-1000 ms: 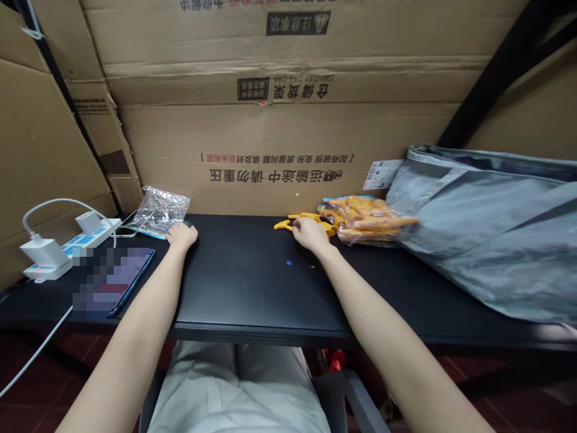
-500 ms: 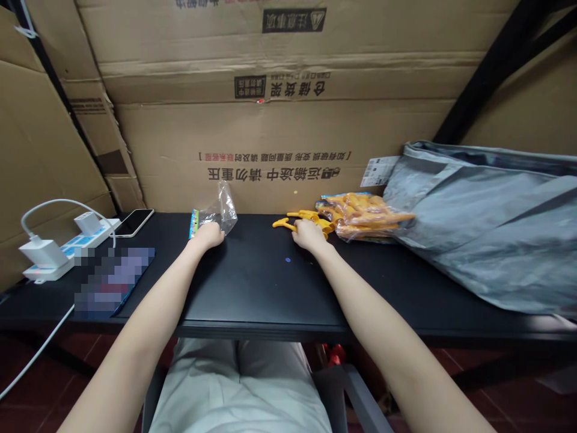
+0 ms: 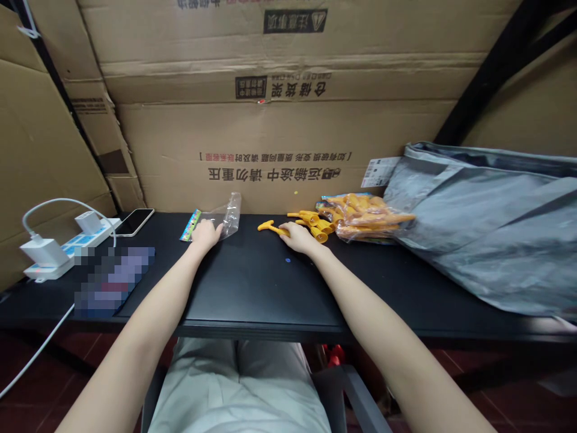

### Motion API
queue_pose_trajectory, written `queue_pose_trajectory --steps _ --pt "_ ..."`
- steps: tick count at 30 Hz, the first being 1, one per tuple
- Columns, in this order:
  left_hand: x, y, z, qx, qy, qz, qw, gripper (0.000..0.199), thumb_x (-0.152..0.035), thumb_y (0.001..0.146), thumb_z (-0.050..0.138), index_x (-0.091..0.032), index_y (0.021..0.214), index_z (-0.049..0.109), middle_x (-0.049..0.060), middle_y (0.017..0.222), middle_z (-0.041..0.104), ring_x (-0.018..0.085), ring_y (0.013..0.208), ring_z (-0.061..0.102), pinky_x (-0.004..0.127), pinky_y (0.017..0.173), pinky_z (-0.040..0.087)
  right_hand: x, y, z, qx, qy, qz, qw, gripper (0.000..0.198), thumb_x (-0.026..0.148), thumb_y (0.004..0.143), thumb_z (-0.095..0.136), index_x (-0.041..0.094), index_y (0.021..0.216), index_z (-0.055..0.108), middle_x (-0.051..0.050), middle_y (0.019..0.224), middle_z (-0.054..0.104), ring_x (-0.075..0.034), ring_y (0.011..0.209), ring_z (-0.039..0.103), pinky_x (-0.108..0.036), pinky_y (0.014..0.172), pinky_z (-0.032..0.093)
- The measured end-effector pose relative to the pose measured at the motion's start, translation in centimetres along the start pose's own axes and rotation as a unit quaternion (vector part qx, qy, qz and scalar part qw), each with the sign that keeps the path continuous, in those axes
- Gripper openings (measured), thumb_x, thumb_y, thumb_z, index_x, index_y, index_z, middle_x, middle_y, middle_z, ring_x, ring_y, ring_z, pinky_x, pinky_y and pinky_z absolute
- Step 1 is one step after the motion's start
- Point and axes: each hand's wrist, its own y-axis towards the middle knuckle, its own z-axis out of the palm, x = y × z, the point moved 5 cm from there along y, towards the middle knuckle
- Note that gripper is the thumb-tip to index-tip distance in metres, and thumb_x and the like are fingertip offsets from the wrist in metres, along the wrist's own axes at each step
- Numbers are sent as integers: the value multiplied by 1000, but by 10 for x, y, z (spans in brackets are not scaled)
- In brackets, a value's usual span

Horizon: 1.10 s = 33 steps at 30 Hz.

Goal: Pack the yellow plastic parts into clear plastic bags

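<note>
My left hand (image 3: 206,234) is closed on a clear plastic bag (image 3: 231,218) with a colourful header card (image 3: 190,227); some of its fingers are hidden. The bag's transparent end sticks out to the right of the hand. My right hand (image 3: 298,237) grips a yellow plastic piece (image 3: 267,226) with a T-shaped end, which points left. Just beyond that hand lie several loose yellow plastic pieces (image 3: 320,228), some with cup-like ends. To their right is a pile of similar yellow pieces in clear packaging (image 3: 363,213).
A large grey bag (image 3: 487,234) fills the table's right side. On the left are a power strip (image 3: 72,249) with chargers, a phone (image 3: 135,222) and a blurred flat packet (image 3: 117,279). Cardboard (image 3: 279,132) walls the back. A small blue dot (image 3: 287,260) lies on the black table (image 3: 256,294).
My right hand has moved slightly left with the yellow piece, away from the loose pieces. The plastic bag under my left hand has tilted and lies lower, its header card shifted left.
</note>
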Motion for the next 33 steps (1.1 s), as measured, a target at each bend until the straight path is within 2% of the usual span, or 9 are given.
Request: queue_pose_trajectory --steps 3,7,11,13,16,19,22,26,33 --pt "4 -3 -2 -8 -4 -17 1000 70 -64 80 40 -8 120 54 23 126 52 33 120 48 40 95 41 0 -3 -4 10 -27 25 999 34 26 86 50 14 117 58 -12 122 61 -25 115 54 -36 92 41" --pt "9 -7 1 28 2 -33 999 77 -71 74 42 -12 122 53 23 138 41 39 131 31 54 99 34 -3 -7 -11 25 -84 73 993 36 38 82 55 13 107 62 -15 115 63 -28 109 56 -36 85 44" --pt "9 -6 4 27 7 -22 999 69 -66 77 41 -13 120 54 22 136 43 39 129 34 62 100 27 -3 -9 -14 43 -104 92 989 33 36 81 55 11 102 63 -17 112 64 -29 106 58 -35 81 44" --pt "4 -2 5 13 3 32 999 55 -54 82 43 -13 117 56 20 131 48 36 124 41 58 102 28 -3 -9 -14 54 -90 101 989 31 34 82 53 12 101 63 -17 109 65 -28 102 60 -34 78 45" --pt "-7 2 9 2 -28 145 989 34 -26 85 42 -14 112 59 15 122 55 26 117 48 41 102 36 -4 -8 -13 49 -51 105 992 27 32 82 54 13 99 63 -15 104 66 -27 94 63 -32 73 45" --pt "-18 1 12 26 -60 216 974 35 -11 82 36 -17 103 63 10 111 61 19 108 55 29 96 41 -5 -6 -12 17 -17 93 995 22 28 82 55 13 97 64 -14 99 67 -24 89 64 -29 71 44" --pt "-28 -7 10 52 -63 210 974 33 -28 89 33 -17 95 64 11 106 62 22 101 60 33 90 45 -6 -4 -11 -17 4 82 997 20 26 82 56 13 94 64 -13 93 68 -22 84 64 -27 70 44" --pt "-38 -20 3 70 -49 153 984 57 -62 85 31 -17 102 61 15 113 60 31 103 59 44 90 44 -5 -1 -9 -59 30 67 996 19 25 83 55 12 95 64 -11 93 67 -20 83 62 -26 71 43" --pt "-48 -31 4 80 -15 176 981 64 -64 80 39 -22 128 45 18 129 49 36 122 45 62 100 26 3 2 -7 -121 88 5 989 23 24 82 56 10 99 62 -10 92 64 -18 83 58 -27 76 43"
